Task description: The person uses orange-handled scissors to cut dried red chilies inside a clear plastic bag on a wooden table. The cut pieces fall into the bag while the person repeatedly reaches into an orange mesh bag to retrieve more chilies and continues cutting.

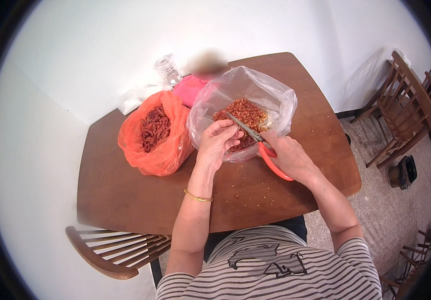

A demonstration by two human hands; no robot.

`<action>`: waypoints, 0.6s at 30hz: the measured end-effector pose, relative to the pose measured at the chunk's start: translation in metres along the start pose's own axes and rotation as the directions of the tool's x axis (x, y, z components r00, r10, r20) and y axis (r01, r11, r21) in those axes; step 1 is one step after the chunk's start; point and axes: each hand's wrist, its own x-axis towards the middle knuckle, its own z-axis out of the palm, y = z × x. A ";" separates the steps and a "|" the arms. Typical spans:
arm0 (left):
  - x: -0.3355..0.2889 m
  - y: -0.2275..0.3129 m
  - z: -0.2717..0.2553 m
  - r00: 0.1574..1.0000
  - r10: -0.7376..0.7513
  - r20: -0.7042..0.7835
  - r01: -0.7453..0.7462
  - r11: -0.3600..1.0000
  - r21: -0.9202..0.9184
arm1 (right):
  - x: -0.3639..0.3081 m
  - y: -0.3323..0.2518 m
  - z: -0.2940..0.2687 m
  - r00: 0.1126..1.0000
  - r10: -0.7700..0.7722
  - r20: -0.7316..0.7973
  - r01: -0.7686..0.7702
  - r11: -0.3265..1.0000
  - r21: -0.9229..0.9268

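Note:
My right hand [291, 157] grips a pair of scissors [274, 165] with red-orange handles and dark metal blades. The blades point up and to the left, over the mouth of a clear plastic bag [283, 97]. Inside that bag lies a heap of cut dried red chillies [244, 111] with pale yellow seeds. My left hand [217, 142] is closed in a pinch beside the blades; whatever its fingertips hold is too small to make out. To its left stands an open red plastic bag [131, 147] filled with whole dried red chillies [155, 131].
The bags stand on a brown wooden table [160, 200] with seeds scattered on it. Behind them are a pink bag [189, 89], a clear cup [168, 69] and white plastic [138, 97]. Wooden chairs stand at near left [120, 255] and right [400, 102], near a black bin [403, 172].

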 end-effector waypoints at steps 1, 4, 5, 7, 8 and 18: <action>-0.001 0.001 0.000 1.000 -0.011 -0.018 0.012 1.000 0.012 | -0.001 -0.002 -0.001 0.999 0.003 -0.039 -0.003 1.000 0.006; 0.000 0.000 0.000 0.999 0.044 -0.022 -0.045 0.999 -0.029 | -0.004 -0.008 0.000 0.992 0.005 -0.126 -0.003 1.000 0.018; 0.000 0.000 0.000 0.999 0.047 -0.014 -0.047 0.998 -0.032 | -0.004 -0.008 0.000 0.991 -0.001 -0.136 0.003 1.000 0.016; 0.000 -0.001 0.000 0.999 0.046 0.005 -0.046 0.998 -0.038 | -0.004 -0.006 0.002 0.989 -0.014 -0.147 0.017 1.000 0.017; 0.000 -0.001 0.000 0.999 0.044 0.015 -0.044 0.998 -0.035 | -0.004 -0.005 0.003 0.988 -0.024 -0.151 0.028 0.999 0.020; 0.001 -0.004 0.000 0.999 0.023 0.032 -0.021 0.998 -0.062 | -0.004 -0.005 0.005 0.983 -0.050 -0.176 0.054 0.998 0.017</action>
